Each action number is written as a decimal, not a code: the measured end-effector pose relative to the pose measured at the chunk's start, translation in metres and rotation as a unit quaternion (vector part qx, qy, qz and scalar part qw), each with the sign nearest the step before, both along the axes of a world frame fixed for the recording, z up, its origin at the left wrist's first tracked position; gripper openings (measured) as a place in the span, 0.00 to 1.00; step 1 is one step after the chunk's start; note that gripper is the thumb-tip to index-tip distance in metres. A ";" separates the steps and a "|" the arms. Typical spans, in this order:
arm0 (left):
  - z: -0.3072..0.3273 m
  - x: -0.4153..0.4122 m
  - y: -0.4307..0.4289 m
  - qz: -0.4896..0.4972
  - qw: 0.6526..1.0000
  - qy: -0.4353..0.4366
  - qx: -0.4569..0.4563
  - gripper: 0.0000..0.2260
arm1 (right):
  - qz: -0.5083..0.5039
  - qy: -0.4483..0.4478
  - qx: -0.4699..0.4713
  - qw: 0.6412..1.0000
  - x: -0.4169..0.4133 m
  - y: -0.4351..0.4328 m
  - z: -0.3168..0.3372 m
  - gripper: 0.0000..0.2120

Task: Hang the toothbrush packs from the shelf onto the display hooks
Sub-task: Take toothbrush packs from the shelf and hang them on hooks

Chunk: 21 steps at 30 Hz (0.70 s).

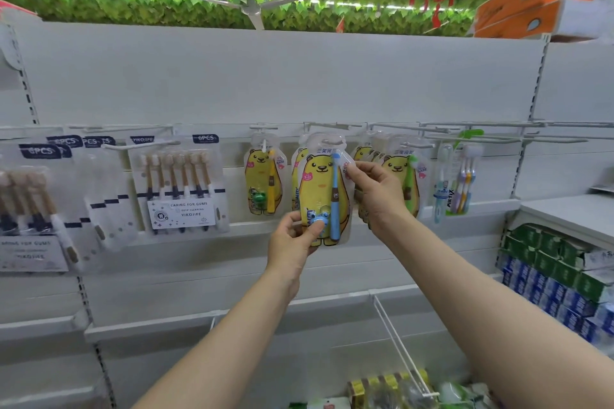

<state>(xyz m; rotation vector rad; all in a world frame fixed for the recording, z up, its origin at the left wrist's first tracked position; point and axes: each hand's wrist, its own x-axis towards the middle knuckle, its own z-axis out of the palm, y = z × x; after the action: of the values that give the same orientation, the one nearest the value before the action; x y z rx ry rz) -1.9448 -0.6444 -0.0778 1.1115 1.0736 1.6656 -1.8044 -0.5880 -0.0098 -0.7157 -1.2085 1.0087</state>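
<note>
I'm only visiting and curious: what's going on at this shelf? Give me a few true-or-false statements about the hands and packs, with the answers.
1. The left hand and right hand both hold one yellow bear pack. True.
2. The toothbrush inside that pack is green. False: it is blue.
3. The left hand holds the pack near its bottom, the right hand higher up on its right edge. True.
4. The 6PCS packs hang to the right of the bear packs. False: they hang to the left.
5. The orange boxes sit above the shelving at the upper right. True.
</note>
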 end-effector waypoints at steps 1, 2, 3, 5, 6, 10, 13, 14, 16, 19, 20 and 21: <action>0.001 -0.001 0.005 0.005 1.000 0.004 -0.003 0.10 | 0.002 -0.008 -0.003 1.000 -0.001 0.005 0.001 0.06; 0.001 -0.002 0.011 0.008 1.000 0.007 -0.004 0.10 | 0.005 -0.012 -0.005 1.000 -0.003 0.011 0.002 0.05; 0.002 -0.003 0.017 0.012 1.000 0.009 -0.004 0.09 | 0.005 -0.016 -0.006 1.000 -0.005 0.017 0.003 0.04; 0.003 -0.004 0.028 0.022 1.000 0.014 -0.006 0.09 | -0.003 -0.031 -0.005 0.999 -0.009 0.029 0.004 0.04; 0.003 -0.004 0.032 0.028 0.999 0.015 -0.008 0.08 | -0.005 -0.039 -0.006 0.999 -0.011 0.036 0.004 0.04; 0.003 -0.007 0.050 0.040 0.999 0.018 -0.009 0.07 | -0.001 -0.048 -0.011 0.999 -0.022 0.060 0.002 0.05; 0.001 -0.010 0.060 0.052 0.998 0.025 -0.007 0.06 | 0.001 -0.049 -0.012 0.999 -0.028 0.071 0.001 0.05; 0.001 -0.011 0.064 0.057 0.998 0.028 -0.007 0.07 | 0.004 -0.047 -0.012 0.999 -0.030 0.074 0.001 0.05; 0.001 -0.012 0.070 0.066 0.997 0.031 -0.011 0.08 | 0.009 -0.046 -0.010 0.999 -0.031 0.081 0.000 0.05; 0.001 -0.012 0.078 0.077 0.997 0.028 -0.017 0.10 | 0.013 -0.047 -0.012 0.999 -0.033 0.091 -0.002 0.07; 0.001 -0.012 0.080 0.080 0.996 0.027 -0.019 0.09 | 0.015 -0.048 -0.013 0.999 -0.033 0.093 -0.002 0.07; 0.001 -0.012 0.082 0.084 0.996 0.026 -0.019 0.09 | 0.016 -0.049 -0.014 0.999 -0.033 0.096 -0.002 0.06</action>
<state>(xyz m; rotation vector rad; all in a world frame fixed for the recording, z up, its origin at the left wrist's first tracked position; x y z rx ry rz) -1.9565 -0.5625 -0.0768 1.0688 1.2566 1.7464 -1.8376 -0.4925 -0.0122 -0.7779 -1.2966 1.0286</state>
